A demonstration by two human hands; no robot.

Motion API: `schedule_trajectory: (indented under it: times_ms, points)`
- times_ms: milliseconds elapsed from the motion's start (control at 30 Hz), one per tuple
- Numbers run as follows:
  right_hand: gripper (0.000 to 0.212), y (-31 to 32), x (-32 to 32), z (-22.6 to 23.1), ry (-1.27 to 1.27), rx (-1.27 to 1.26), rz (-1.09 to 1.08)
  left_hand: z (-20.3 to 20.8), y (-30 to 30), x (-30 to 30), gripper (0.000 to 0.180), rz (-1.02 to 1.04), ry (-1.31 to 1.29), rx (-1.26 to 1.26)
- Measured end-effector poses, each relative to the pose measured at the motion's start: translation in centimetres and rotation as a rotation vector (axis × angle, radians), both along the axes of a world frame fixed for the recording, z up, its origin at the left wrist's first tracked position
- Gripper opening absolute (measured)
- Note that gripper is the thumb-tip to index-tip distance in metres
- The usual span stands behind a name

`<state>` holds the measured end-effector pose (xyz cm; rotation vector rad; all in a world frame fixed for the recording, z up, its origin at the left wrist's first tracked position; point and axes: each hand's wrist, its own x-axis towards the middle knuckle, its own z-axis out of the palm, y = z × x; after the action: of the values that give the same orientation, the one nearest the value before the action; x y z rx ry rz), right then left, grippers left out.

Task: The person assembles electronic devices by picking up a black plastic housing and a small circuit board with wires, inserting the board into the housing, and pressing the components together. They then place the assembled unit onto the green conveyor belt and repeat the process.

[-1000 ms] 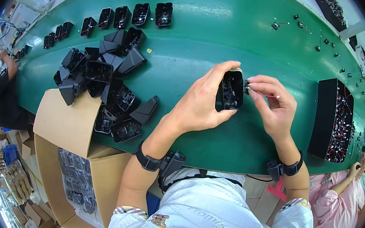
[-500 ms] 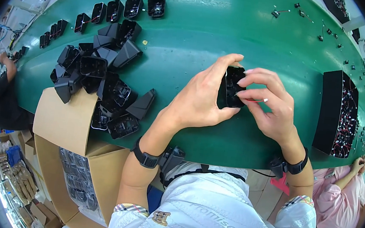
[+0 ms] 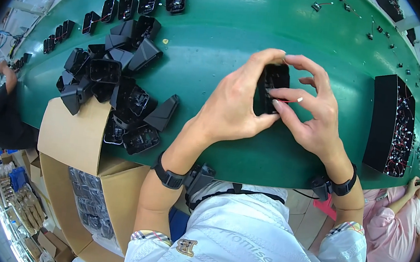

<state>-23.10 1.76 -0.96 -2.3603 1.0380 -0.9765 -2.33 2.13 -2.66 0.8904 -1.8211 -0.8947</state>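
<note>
My left hand [image 3: 229, 101] is wrapped round a black plastic housing [image 3: 277, 75], open side up, above the green table. Thumb and index finger of my right hand [image 3: 320, 114] are closed together inside the housing's opening, while another fingertip rests at its far edge. From between those fingers comes a short red wire [image 3: 288, 101] ending in a small white connector [image 3: 300, 99]. Whatever small part the wire belongs to is hidden by my fingertips.
On the green table [image 3: 219, 45], a heap of black housings [image 3: 118, 83] lies at left, with a row of housings [image 3: 149, 2] behind. An open cardboard box [image 3: 72, 132] stands below. A black bin [image 3: 382, 123] of wired parts sits at right. People work at both sides.
Both hands and the housing have shifted slightly away from me. My right thumb and index finger now reach further into the housing, and another right finger has moved to its far edge.
</note>
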Motion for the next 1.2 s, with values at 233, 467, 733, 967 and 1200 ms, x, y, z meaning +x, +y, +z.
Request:
schedule_trajectory:
  times_ms: [233,467,733,967,1200]
  points:
    - [0.047,-1.2,-1.1,0.6,0.006,0.212,0.227,-0.4,-0.7,0.1,0.094,0.06,-0.062,-0.138]
    - [0.019,-0.3,-0.5,-0.7,-0.542,0.721,0.264,-1.0,-0.1,-0.2,0.086,0.208,-0.143,-0.25]
    - [0.024,-0.9,-0.5,-1.6,-0.74,1.14,0.233,-1.9,-0.7,-1.1,0.08,0.387,-0.206,-0.437]
    - [0.024,-1.1,-1.2,-1.7,-0.766,1.284,0.345,-2.1,-0.8,-1.0,0.085,0.378,-0.175,-0.442]
    - [0.029,-0.5,-0.5,-2.0,-0.905,1.357,0.302,-1.4,-0.1,-0.4,0.084,0.259,-0.198,-0.349]
